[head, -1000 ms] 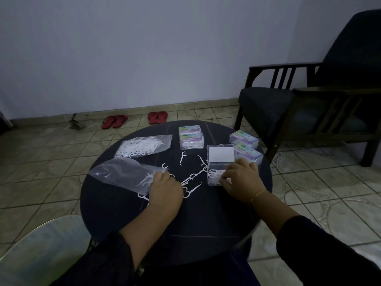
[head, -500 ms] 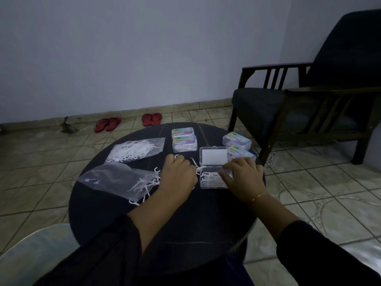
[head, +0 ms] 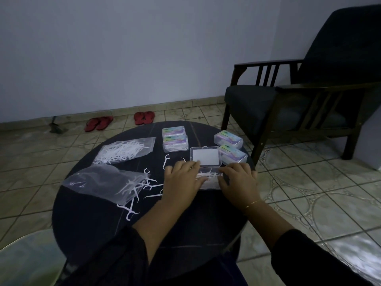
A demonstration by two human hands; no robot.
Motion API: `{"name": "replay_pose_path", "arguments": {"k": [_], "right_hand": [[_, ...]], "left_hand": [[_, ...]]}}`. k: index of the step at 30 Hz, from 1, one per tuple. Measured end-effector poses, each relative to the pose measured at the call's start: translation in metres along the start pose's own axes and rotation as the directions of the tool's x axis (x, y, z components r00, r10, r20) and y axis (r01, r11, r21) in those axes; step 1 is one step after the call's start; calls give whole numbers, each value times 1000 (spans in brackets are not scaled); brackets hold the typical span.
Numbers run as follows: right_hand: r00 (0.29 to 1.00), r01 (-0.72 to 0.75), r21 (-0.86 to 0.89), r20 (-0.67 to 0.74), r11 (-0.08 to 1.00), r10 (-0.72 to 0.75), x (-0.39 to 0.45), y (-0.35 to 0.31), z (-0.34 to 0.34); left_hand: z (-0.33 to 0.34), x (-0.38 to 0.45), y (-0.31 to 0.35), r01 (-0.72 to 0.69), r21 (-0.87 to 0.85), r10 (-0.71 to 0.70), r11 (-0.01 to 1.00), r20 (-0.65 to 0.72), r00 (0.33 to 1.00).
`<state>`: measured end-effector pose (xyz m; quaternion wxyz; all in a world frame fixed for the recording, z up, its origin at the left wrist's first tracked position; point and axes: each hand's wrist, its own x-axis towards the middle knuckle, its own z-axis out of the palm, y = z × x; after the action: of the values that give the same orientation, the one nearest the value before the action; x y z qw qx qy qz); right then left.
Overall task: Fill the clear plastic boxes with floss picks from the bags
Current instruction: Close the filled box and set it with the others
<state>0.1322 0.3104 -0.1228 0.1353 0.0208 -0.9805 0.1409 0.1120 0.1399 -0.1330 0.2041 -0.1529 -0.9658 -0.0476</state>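
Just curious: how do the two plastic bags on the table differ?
The far bag lies flat, packed with floss picks, all inside. The near bag is puffed and mostly empty, its few picks clustered at its mouth and spilling onto the table. Both are clear plastic holding white picks.

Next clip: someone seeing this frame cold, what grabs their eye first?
Both hands, the left hand and right hand, meet over the open clear box at the middle of the round dark table, with white floss picks between the fingers. Left of them, loose floss picks spill from a nearly empty bag. Behind stand four closed filled boxes.
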Motion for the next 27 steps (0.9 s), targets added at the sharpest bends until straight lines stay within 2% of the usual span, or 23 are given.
{"name": "replay_pose_path", "arguments": {"k": [4, 9, 11, 18, 23, 27], "right_hand": [[1000, 18, 28, -14, 999, -18, -5, -6, 5], [996, 84, 1, -3, 996, -84, -12, -12, 17], [995, 99, -12, -2, 995, -99, -14, -13, 21], [989, 144, -76, 26, 987, -143, -17, -14, 24], [989, 145, -103, 39, 984, -142, -17, -14, 24], [989, 151, -66, 2, 986, -151, -17, -12, 25]], "left_hand": [[5, -21, -5, 216, -259, -234, 941, -43, 971], [14, -30, -5, 235, -309, -280, 922, -109, 954], [17, -31, -6, 212, -290, -256, 933, -125, 958], [22, -32, -4, 3, -121, -17, 993, -112, 994], [21, -32, -3, -7, -160, -3, 987, -63, 998], [19, -33, -4, 58, -177, -68, 982, -52, 996]]}}
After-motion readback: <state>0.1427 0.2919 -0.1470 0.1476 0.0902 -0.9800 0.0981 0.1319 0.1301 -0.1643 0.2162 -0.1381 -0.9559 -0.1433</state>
